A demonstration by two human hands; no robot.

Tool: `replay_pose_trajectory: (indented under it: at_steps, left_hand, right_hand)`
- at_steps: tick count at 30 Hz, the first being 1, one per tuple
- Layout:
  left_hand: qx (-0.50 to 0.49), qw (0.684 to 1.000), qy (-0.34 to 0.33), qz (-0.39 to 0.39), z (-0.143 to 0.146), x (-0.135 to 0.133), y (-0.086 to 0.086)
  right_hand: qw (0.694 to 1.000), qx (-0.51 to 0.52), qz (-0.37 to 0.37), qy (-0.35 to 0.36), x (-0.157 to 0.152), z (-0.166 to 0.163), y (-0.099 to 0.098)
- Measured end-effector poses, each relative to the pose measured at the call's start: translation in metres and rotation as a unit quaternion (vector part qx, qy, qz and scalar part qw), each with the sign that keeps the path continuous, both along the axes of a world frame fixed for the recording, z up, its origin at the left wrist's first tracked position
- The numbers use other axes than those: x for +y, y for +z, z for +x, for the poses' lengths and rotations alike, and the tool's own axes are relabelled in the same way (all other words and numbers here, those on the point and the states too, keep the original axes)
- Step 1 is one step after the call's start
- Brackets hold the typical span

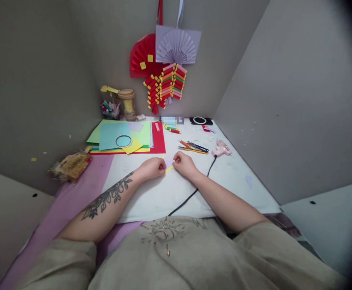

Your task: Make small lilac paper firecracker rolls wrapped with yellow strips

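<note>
A small lilac paper piece (169,162) with yellow strips along two edges lies between my hands, low over the white table cover (145,197). My left hand (156,167) is closed, its fingers pinching the paper's left side. On the right side, my right hand (184,164) pinches it near the lower yellow strip. The fingertips partly hide the paper. Beyond my right hand are an orange cutter (184,143), dark-blue thread snips (199,146) and a yellow pencil (192,150). Small rolled paper tubes (172,129) in several colours lie farther back.
At left lie stacked coloured papers (112,137) with a tape roll (123,141) on top. A pink glue gun (222,149) stands at right, its black cord (188,198) running toward me. A phone (204,121) rests at the back. Paper fans (178,46) hang on the wall.
</note>
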State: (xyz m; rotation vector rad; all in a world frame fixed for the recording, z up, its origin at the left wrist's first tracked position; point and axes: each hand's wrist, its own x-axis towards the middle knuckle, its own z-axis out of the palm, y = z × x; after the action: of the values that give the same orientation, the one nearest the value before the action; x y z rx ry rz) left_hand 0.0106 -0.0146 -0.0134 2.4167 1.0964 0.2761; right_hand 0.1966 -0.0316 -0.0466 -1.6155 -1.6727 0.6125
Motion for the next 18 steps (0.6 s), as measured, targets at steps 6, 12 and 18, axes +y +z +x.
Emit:
replay_pose_trajectory:
  at_steps: [6, 12, 18]
  left_hand:
    - [0.002, 1.0, -0.005, 0.009, 0.0, 0.001, -0.003]
    - [-0.003, 1.0, 0.009, 0.012, -0.004, 0.0, 0.003]
    - [0.01, 0.993, 0.104, 0.049, -0.013, 0.003, 0.01]
  right_hand:
    - [1.0, -0.015, -0.001, -0.013, 0.002, 0.001, 0.0]
    - [0.999, 0.022, -0.008, -0.045, 0.007, 0.01, 0.003]
    - [0.999, -0.047, 0.021, 0.016, -0.003, -0.003, 0.004]
